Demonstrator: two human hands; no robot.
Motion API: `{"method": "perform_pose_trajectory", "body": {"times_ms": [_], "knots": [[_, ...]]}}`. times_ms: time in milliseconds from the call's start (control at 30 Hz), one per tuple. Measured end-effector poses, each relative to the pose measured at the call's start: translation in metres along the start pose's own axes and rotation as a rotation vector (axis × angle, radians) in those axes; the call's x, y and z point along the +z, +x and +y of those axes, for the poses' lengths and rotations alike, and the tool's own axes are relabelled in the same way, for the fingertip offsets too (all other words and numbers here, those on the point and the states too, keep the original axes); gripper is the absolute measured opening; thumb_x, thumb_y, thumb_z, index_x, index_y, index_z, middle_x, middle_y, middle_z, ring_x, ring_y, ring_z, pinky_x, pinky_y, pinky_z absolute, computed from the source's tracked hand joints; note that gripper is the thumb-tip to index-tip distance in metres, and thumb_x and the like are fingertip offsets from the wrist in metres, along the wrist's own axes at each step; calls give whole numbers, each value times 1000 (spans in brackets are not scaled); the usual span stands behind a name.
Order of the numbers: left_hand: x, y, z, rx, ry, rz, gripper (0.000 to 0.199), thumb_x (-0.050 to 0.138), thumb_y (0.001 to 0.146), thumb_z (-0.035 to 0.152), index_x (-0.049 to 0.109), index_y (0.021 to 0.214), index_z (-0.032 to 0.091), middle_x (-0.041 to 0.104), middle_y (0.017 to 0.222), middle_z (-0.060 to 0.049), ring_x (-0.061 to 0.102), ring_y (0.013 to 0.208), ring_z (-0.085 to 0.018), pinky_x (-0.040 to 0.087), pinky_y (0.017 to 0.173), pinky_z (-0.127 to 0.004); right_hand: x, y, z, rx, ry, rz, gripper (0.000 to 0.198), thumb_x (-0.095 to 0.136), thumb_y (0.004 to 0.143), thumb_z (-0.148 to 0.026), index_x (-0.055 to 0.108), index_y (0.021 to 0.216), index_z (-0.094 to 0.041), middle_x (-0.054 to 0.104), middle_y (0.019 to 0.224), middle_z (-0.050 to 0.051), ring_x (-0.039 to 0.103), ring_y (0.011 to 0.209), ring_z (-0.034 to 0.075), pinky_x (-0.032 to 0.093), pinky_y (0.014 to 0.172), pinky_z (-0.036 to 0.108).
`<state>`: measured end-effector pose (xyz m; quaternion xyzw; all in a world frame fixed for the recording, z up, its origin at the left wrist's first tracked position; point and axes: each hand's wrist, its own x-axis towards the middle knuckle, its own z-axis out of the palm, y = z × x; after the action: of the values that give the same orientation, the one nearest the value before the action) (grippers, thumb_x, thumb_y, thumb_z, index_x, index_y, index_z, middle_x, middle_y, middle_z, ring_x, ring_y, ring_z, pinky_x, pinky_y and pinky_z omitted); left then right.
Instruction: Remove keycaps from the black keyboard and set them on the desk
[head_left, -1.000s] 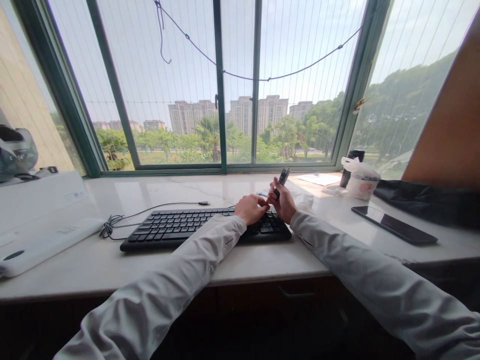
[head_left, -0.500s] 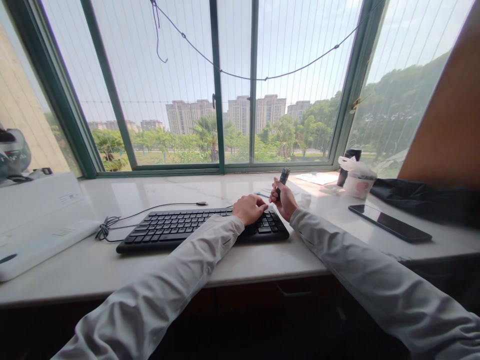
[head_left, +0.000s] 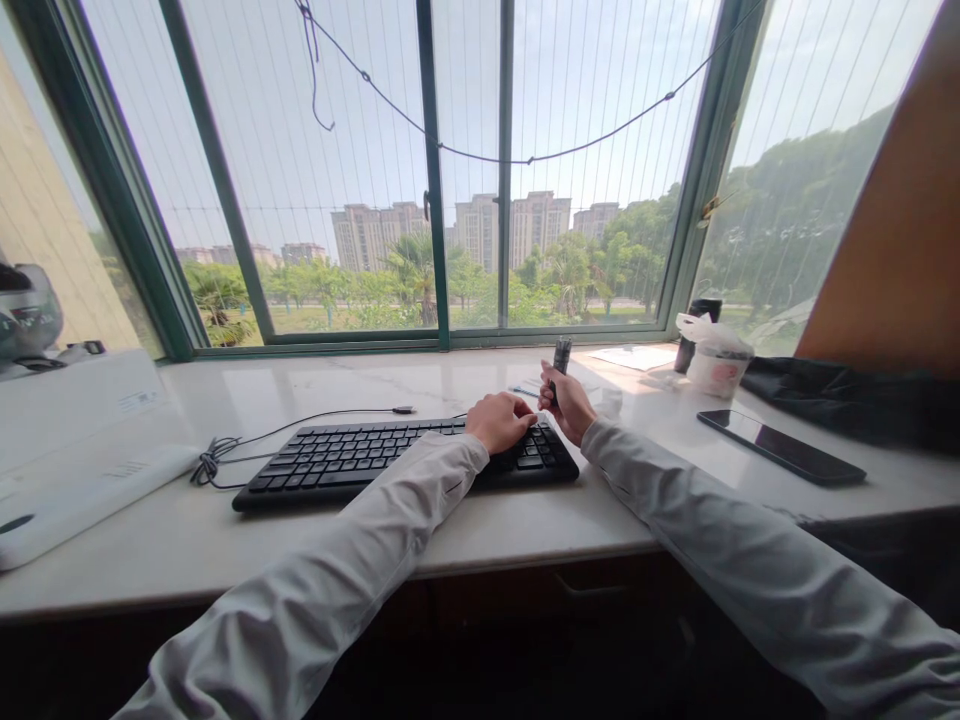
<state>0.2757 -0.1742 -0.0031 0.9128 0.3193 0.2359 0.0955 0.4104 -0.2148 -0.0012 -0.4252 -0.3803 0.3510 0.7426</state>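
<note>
A black computer keyboard (head_left: 360, 452) lies flat on the white countertop. Over its right part rests my left hand (head_left: 501, 422), fingers curled together near the keys; a small pale bit shows at the fingertips, too little to identify. My right hand (head_left: 568, 405) is wrapped round a short, dark, stick-like object (head_left: 562, 355), held nearly upright just above the keyboard's back right corner. Its top end sticks out over the fist, and its lower end is hidden by the fingers. Both hands are close together, the right one slightly farther back.
A coiled cable (head_left: 217, 455) lies left of the keyboard, its plug behind it. White equipment (head_left: 97, 490) stands far left. On the right are a phone (head_left: 780, 446), a white bagged cup (head_left: 718, 365), a black bottle (head_left: 686, 350) and dark cloth (head_left: 847, 395). Windows rise behind the counter.
The dark object in my right hand has tilted to a more upright angle, its top moving slightly left. My left hand stays almost where it was on the keyboard.
</note>
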Motion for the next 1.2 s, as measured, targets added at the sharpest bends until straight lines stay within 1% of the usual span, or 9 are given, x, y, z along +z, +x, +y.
{"method": "perform_pose_trajectory", "body": {"times_ms": [167, 367, 533, 667, 800, 900, 1033, 1200], "knots": [[-3, -1, 3, -30, 39, 0, 29, 55, 80, 50, 75, 92, 31, 72, 97, -2, 64, 94, -23, 49, 83, -32, 2, 0, 1, -6, -1, 16, 36, 70, 76, -40, 39, 65, -22, 36, 47, -8, 33, 40, 7, 36, 37, 22], [-6, -2, 6, -63, 80, -7, 29, 54, 80, 49, 74, 92, 32, 72, 95, -3, 64, 93, -23, 49, 81, -32, 3, -1, 1, 3, -22, 38, 33, 68, 76, -37, 41, 65, -21, 36, 48, -7, 33, 40, 7, 35, 37, 22], [-6, -2, 6, -51, 117, -3, 29, 54, 80, 48, 74, 93, 31, 71, 95, -3, 64, 92, -23, 49, 82, -31, 5, -1, 11, -94, -47, 116, 36, 70, 73, -40, 41, 62, -22, 36, 47, -7, 35, 41, 8, 35, 38, 23], [-7, -2, 5, -44, 123, 5, 28, 54, 79, 47, 74, 92, 32, 72, 93, -3, 64, 91, -23, 49, 80, -32, 7, -1, 15, -142, -28, 135, 39, 70, 73, -41, 39, 59, -22, 33, 47, -7, 33, 41, 7, 36, 39, 23], [-8, -3, 6, -37, 117, 8, 28, 54, 79, 47, 74, 92, 31, 72, 93, -3, 64, 91, -24, 50, 80, -32, 6, -1, 12, -106, 43, 86, 40, 69, 73, -39, 36, 59, -22, 28, 47, -9, 29, 40, 6, 35, 39, 22], [-8, -2, 7, -41, 118, 2, 29, 54, 80, 47, 74, 93, 31, 71, 96, -3, 64, 93, -23, 49, 82, -31, 5, 1, 10, -73, 81, 55, 40, 70, 71, -37, 35, 61, -23, 27, 46, -10, 26, 39, 6, 34, 38, 22], [-7, -2, 6, -37, 121, -8, 29, 54, 80, 46, 74, 95, 31, 71, 96, -3, 64, 94, -23, 49, 84, -32, 4, 5, 10, -55, 45, 39, 36, 71, 71, -35, 38, 64, -22, 30, 47, -10, 28, 39, 5, 34, 38, 21], [-5, -2, 5, -32, 122, -7, 28, 54, 80, 45, 74, 95, 32, 71, 96, -3, 64, 94, -24, 50, 83, -33, 4, 7, 12, -2, -25, 53, 33, 71, 72, -31, 40, 65, -22, 34, 47, -9, 30, 39, 6, 28, 34, 21]]}}
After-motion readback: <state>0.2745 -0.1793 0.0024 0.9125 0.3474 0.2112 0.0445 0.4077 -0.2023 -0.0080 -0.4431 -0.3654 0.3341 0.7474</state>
